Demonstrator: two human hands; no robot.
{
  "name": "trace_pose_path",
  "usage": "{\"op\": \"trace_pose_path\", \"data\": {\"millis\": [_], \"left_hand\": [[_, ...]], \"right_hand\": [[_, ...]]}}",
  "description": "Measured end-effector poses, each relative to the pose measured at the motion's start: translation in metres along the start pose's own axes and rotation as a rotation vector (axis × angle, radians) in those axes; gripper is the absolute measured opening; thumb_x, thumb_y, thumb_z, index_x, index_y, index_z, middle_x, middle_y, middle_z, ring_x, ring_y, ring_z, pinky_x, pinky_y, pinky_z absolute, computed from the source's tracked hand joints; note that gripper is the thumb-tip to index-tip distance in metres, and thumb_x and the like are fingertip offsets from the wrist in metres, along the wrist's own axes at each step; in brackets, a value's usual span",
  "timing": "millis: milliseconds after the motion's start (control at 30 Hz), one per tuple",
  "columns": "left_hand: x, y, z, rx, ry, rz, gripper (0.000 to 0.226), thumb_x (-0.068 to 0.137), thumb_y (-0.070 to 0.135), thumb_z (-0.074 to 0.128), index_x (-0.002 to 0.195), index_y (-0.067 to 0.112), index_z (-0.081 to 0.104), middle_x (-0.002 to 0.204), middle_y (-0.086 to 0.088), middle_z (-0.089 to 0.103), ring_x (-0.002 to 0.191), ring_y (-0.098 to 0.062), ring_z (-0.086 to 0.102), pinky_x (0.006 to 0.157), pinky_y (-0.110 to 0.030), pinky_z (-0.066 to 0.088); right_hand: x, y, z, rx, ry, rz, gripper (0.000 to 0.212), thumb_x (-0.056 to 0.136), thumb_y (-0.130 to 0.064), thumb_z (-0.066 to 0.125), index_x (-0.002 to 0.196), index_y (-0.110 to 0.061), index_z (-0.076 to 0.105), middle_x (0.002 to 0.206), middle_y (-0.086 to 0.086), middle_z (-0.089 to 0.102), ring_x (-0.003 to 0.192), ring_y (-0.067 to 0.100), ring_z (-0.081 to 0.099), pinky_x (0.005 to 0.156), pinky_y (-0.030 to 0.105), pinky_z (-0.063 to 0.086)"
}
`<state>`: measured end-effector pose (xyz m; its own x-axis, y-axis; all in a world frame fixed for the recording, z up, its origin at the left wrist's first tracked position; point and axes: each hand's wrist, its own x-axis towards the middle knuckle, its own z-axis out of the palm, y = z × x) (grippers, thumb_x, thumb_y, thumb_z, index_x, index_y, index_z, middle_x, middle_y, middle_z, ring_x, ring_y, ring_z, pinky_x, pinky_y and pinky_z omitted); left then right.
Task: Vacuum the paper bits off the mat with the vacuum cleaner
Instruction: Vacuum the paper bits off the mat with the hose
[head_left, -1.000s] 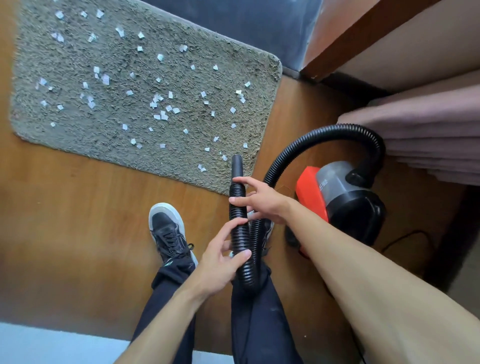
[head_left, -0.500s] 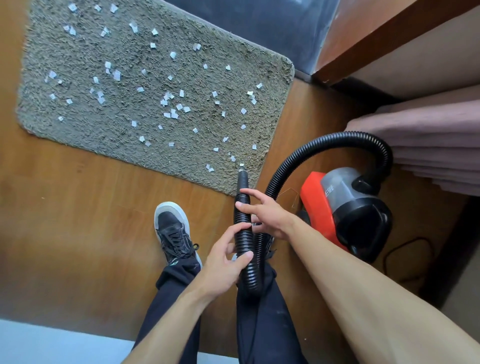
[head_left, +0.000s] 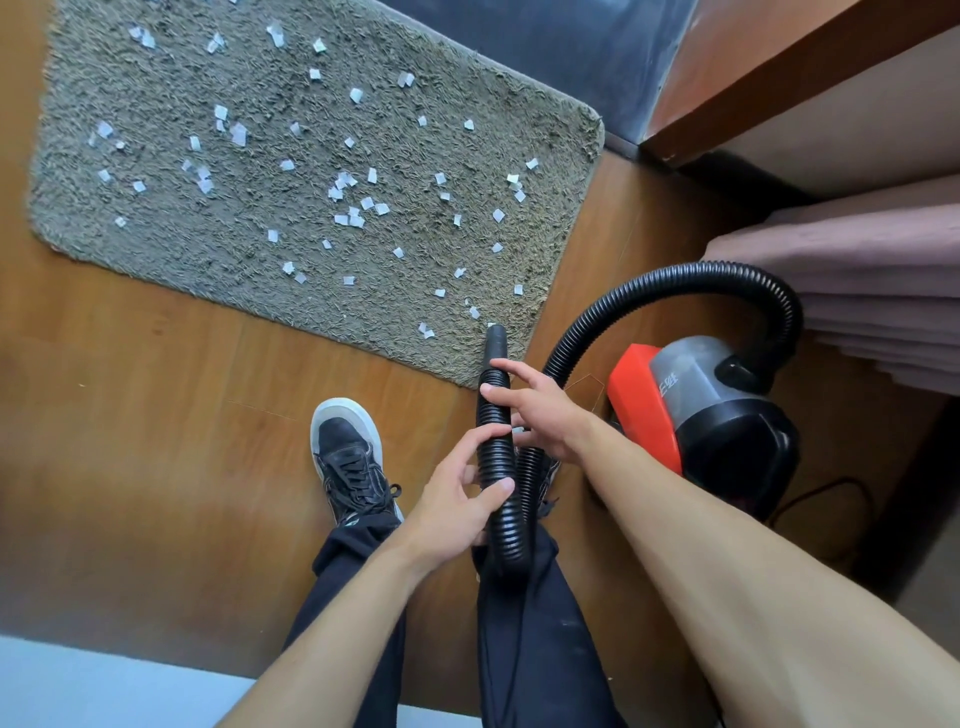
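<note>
A grey shaggy mat (head_left: 249, 104) lies on the wooden floor, strewn with several small white paper bits (head_left: 353, 208). A black ribbed vacuum hose (head_left: 496, 457) runs up between my hands; its smooth nozzle tip (head_left: 496, 340) points at the mat's near right corner. My left hand (head_left: 457, 499) grips the hose low down, thumb and fingers curled round it. My right hand (head_left: 540, 410) holds the hose higher up, fingers laid across it. The hose loops back to a red and black vacuum cleaner (head_left: 706, 410) on the floor to the right.
My black shoe (head_left: 348, 457) and dark trouser legs stand just below the mat. Pink folded fabric (head_left: 857, 291) and a wooden furniture edge (head_left: 779, 88) are at the right. A black cord (head_left: 831, 488) trails behind the vacuum. A dark panel lies beyond the mat.
The view has shifted so the mat sits lower and closer. The nozzle tip has drawn back a little to the mat's near edge. Both hands keep their hold on the hose.
</note>
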<state>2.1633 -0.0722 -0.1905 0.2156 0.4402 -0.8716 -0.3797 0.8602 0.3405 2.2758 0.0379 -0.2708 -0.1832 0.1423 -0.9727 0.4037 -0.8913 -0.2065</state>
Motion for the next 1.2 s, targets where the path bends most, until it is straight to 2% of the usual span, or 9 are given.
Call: {"op": "trace_pose_path", "data": {"millis": [133, 367, 433, 567, 733, 867, 933, 1033, 1200], "left_hand": [[0.002, 0.002, -0.002, 0.011, 0.0, -0.005, 0.047, 0.099, 0.004, 0.053, 0.133, 0.036, 0.048, 0.118, -0.017, 0.065, 0.086, -0.024, 0.071, 0.068, -0.042, 0.061], [-0.001, -0.003, -0.016, 0.034, 0.061, 0.034, 0.05, 0.097, 0.005, 0.055, 0.13, 0.042, 0.05, 0.113, -0.011, 0.068, 0.094, -0.03, 0.071, 0.076, -0.06, 0.057], [-0.002, -0.002, -0.018, 0.018, 0.067, 0.029, 0.05, 0.098, 0.005, 0.055, 0.13, 0.043, 0.05, 0.114, -0.01, 0.067, 0.095, -0.031, 0.072, 0.074, -0.057, 0.059], [0.0, 0.005, -0.025, -0.026, 0.049, 0.023, 0.049, 0.098, 0.004, 0.054, 0.131, 0.041, 0.049, 0.115, -0.015, 0.065, 0.083, -0.018, 0.071, 0.062, -0.034, 0.058], [0.0, 0.01, -0.033, -0.023, 0.014, 0.01, 0.048, 0.099, 0.005, 0.054, 0.131, 0.041, 0.049, 0.109, -0.012, 0.067, 0.081, -0.015, 0.071, 0.061, -0.031, 0.057], [-0.013, 0.005, -0.036, -0.046, 0.021, 0.008, 0.048, 0.098, 0.007, 0.055, 0.13, 0.043, 0.049, 0.111, -0.008, 0.069, 0.087, -0.017, 0.073, 0.065, -0.035, 0.058], [-0.02, 0.0, -0.038, -0.056, 0.043, 0.014, 0.049, 0.098, 0.007, 0.055, 0.129, 0.045, 0.049, 0.113, -0.006, 0.069, 0.086, -0.017, 0.072, 0.067, -0.046, 0.061], [-0.027, -0.006, -0.043, -0.063, 0.083, 0.011, 0.05, 0.098, 0.009, 0.057, 0.127, 0.048, 0.049, 0.113, -0.003, 0.07, 0.086, -0.02, 0.072, 0.082, -0.061, 0.053], [-0.031, -0.008, -0.053, -0.108, 0.108, -0.003, 0.049, 0.098, 0.007, 0.056, 0.127, 0.047, 0.049, 0.114, -0.005, 0.069, 0.086, -0.017, 0.072, 0.077, -0.056, 0.059]], "right_hand": [[0.003, -0.002, 0.002, -0.007, 0.018, 0.0, 0.049, 0.088, -0.017, 0.069, 0.132, -0.031, 0.053, 0.103, 0.005, 0.068, 0.068, 0.014, 0.064, 0.061, 0.031, 0.053], [0.009, -0.006, 0.019, -0.032, 0.007, -0.035, 0.05, 0.088, -0.014, 0.069, 0.132, -0.031, 0.053, 0.105, 0.004, 0.067, 0.06, 0.008, 0.065, 0.06, 0.032, 0.055], [0.012, -0.01, 0.025, -0.043, -0.007, -0.048, 0.05, 0.088, -0.013, 0.068, 0.132, -0.031, 0.053, 0.107, 0.006, 0.067, 0.064, 0.011, 0.066, 0.06, 0.032, 0.055], [0.015, -0.019, 0.032, -0.075, 0.019, -0.054, 0.049, 0.089, -0.012, 0.067, 0.132, -0.031, 0.052, 0.113, 0.007, 0.065, 0.079, 0.015, 0.066, 0.063, 0.034, 0.056], [0.016, -0.024, 0.036, -0.102, 0.042, -0.033, 0.051, 0.089, -0.012, 0.066, 0.134, -0.031, 0.051, 0.113, 0.005, 0.065, 0.084, 0.016, 0.066, 0.063, 0.034, 0.056], [0.013, -0.022, 0.046, -0.155, -0.004, -0.005, 0.051, 0.089, -0.012, 0.065, 0.134, -0.03, 0.051, 0.115, 0.008, 0.064, 0.082, 0.018, 0.066, 0.063, 0.036, 0.057], [0.012, -0.022, 0.053, -0.183, -0.026, 0.018, 0.05, 0.089, -0.011, 0.065, 0.134, -0.029, 0.052, 0.109, 0.007, 0.064, 0.076, 0.018, 0.066, 0.06, 0.034, 0.056], [0.014, -0.02, 0.066, -0.229, -0.054, 0.048, 0.051, 0.088, -0.011, 0.065, 0.134, -0.029, 0.052, 0.101, 0.005, 0.065, 0.074, 0.018, 0.066, 0.064, 0.035, 0.057], [0.018, -0.02, 0.083, -0.262, -0.07, 0.054, 0.051, 0.089, -0.009, 0.064, 0.134, -0.029, 0.052, 0.106, 0.008, 0.064, 0.086, 0.022, 0.066, 0.081, 0.049, 0.057]]}}
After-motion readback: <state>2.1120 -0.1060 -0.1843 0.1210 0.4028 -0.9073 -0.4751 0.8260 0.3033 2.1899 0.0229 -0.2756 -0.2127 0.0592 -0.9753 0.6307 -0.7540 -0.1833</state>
